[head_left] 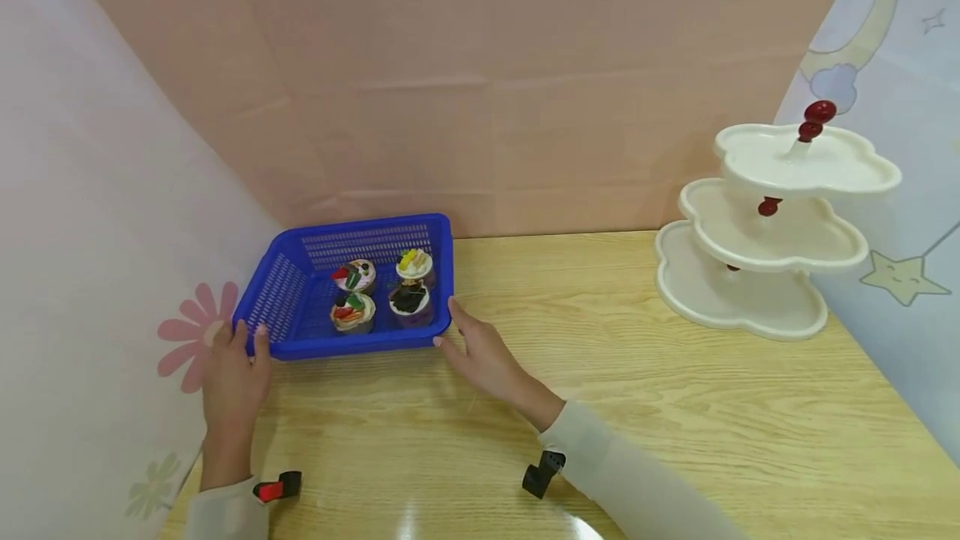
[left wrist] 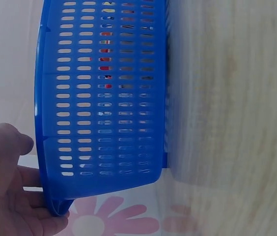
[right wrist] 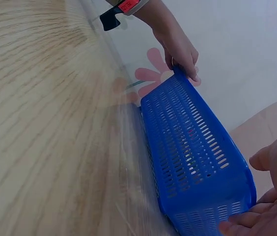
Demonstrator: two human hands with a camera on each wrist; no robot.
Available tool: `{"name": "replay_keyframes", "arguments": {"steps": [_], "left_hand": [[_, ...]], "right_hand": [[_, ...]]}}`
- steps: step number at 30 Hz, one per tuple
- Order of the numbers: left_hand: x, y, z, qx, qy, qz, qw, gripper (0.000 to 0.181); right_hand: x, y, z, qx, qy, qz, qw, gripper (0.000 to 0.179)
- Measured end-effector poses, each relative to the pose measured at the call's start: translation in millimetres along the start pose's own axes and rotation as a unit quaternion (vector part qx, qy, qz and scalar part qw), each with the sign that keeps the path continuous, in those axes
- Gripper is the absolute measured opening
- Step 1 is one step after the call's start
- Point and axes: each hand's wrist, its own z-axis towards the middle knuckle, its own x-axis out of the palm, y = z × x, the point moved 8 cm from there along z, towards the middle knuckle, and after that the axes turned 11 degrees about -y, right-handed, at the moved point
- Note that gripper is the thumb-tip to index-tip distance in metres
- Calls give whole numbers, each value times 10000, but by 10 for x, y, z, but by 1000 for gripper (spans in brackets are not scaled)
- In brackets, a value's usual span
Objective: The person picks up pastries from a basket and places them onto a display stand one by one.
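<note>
A blue plastic basket (head_left: pixel 315 348) with slotted walls sits at the back left of the table. Inside it, toward the right half, stand several small cupcakes: one with yellow topping (head_left: pixel 415 263), one with dark topping (head_left: pixel 408 298), and two with red and green fruit-like toppings (head_left: pixel 353 312). My left hand (head_left: pixel 234 377) grips the rim at the near left corner, fingers curled under it in the left wrist view. At the near right corner my right hand (head_left: pixel 483 357) holds the basket, its thumb by the rim and its fingers against the outer wall in the right wrist view.
A white three-tier stand (head_left: pixel 742 298) with scalloped trays and dark red knobs is at the back right of the wood-grain table (head_left: pixel 570 340). A pink-brown backdrop (head_left: pixel 487 90) rises behind. A pale wall cloth (head_left: pixel 112 215) with flowers borders the left side, close to the basket.
</note>
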Motion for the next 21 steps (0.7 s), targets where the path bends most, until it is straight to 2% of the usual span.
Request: {"name": "replay_keyframes", "arguments": {"steps": [3,6,11,14,21], "left_hand": [[3,-4,-7,16,-161,-30,9999,59],[-1,-13,-1,35,-295,10,9996,54],[-50,28,29,20,-422,143,9990,49],[-42,47,43,116,-480,145,9987,48],[-18,17,37,276,-539,118,9981,48]], "right_hand": [[12,-11,-9,-159,-21,-288,9995,66],[4,-19,0,-365,-221,-666,9969,63],[17,37,9,-688,-564,-1442,9855,55],[20,56,11,-761,-698,-1827,9777,54],[-18,68,42,-943,-922,-2256,9652,55]]}}
